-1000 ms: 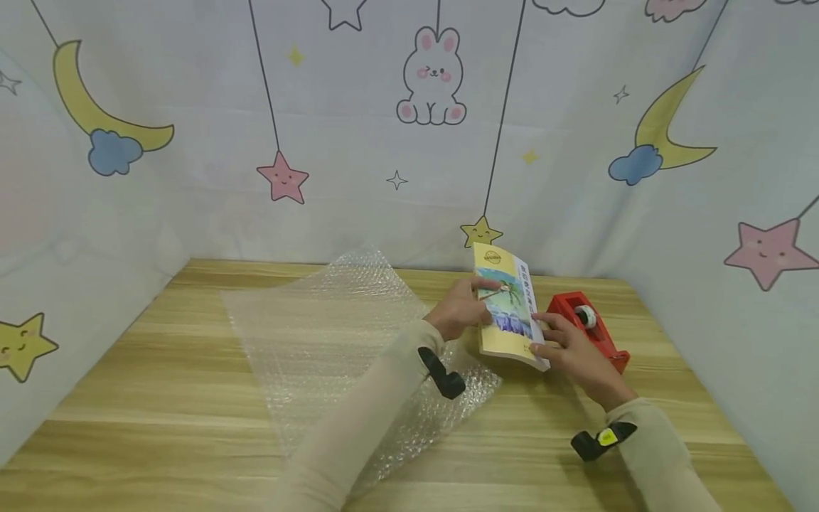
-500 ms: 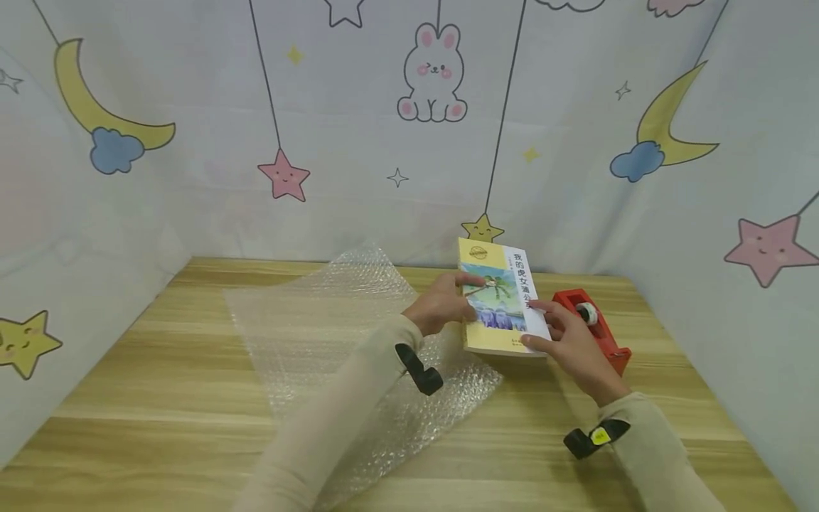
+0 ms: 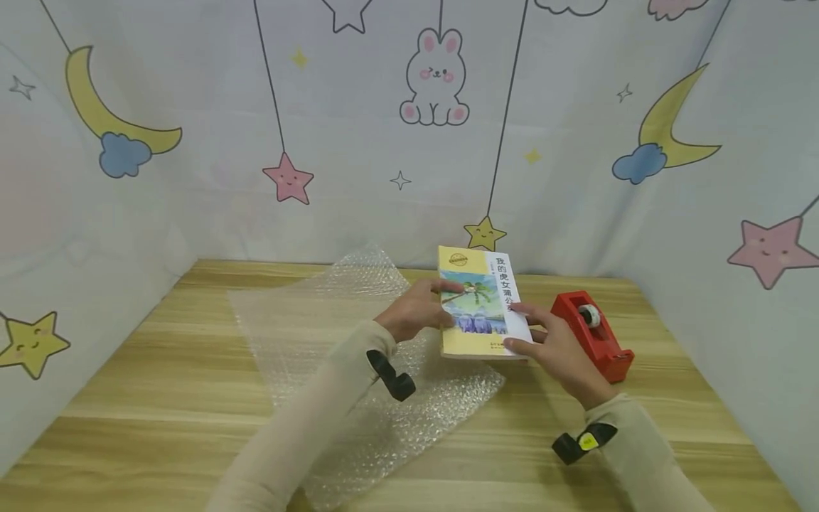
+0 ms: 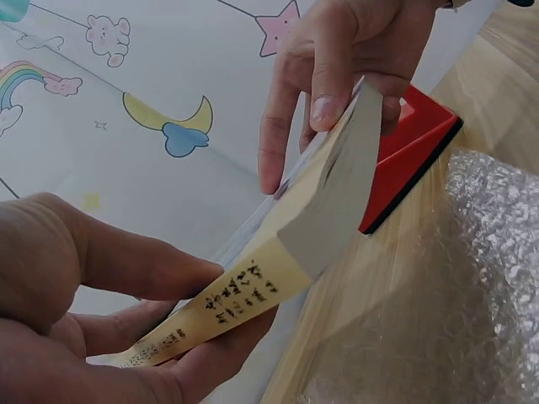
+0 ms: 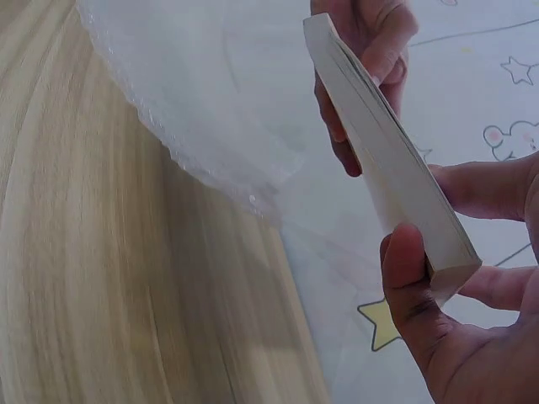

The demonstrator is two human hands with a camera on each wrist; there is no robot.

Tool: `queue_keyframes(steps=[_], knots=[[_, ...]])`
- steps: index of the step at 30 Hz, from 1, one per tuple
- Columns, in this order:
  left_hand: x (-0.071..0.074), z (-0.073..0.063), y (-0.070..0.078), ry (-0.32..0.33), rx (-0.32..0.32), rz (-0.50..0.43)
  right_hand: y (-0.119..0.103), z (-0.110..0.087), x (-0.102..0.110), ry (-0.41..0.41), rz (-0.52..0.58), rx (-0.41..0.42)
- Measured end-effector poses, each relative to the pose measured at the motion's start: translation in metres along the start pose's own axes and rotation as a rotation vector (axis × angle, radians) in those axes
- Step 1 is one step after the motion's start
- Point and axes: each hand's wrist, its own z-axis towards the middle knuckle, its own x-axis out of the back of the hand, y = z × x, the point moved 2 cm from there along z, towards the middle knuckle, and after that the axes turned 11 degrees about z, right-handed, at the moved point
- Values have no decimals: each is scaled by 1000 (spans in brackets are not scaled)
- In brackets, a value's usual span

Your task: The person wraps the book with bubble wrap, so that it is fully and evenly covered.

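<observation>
Both hands hold a paperback book (image 3: 476, 320) with a yellow and white cover and a palm-tree picture. My left hand (image 3: 414, 310) grips its left side, the spine, with fingers over the front cover. On the right edge my right hand (image 3: 563, 352) pinches it between thumb and fingers. The left wrist view shows the yellow spine (image 4: 244, 295) and the page block, with fingers on both faces. In the right wrist view the page edge (image 5: 396, 160) lies between thumb and fingers. The book is raised over the table near the bubble wrap (image 3: 416, 398).
The bubble wrap lies flat on the wooden table (image 3: 160, 398), left of and below the book. A red tape dispenser (image 3: 591, 338) with a roll of tape stands right of the book. A patterned curtain (image 3: 358, 142) hangs behind the table and on both sides.
Both hands have carried the book leftward, from near the tape dispenser to the bubble wrap's right part. Its cover has turned to face the head camera more. The bubble wrap and dispenser have stayed put.
</observation>
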Motion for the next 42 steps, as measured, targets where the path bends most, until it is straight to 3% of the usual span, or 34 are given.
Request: queue_keyframes(steps=[6, 24, 36, 42], knots=[[12, -10, -15, 7, 4, 34, -2, -1, -13, -35, -25, 8], [42, -37, -44, 35, 33, 104, -9, 2, -54, -137, 99, -10], [56, -48, -56, 27, 40, 96, -11, 5, -73, -128, 96, -49], [64, -52, -62, 43, 53, 141, -12, 7, -83, -122, 86, -68]])
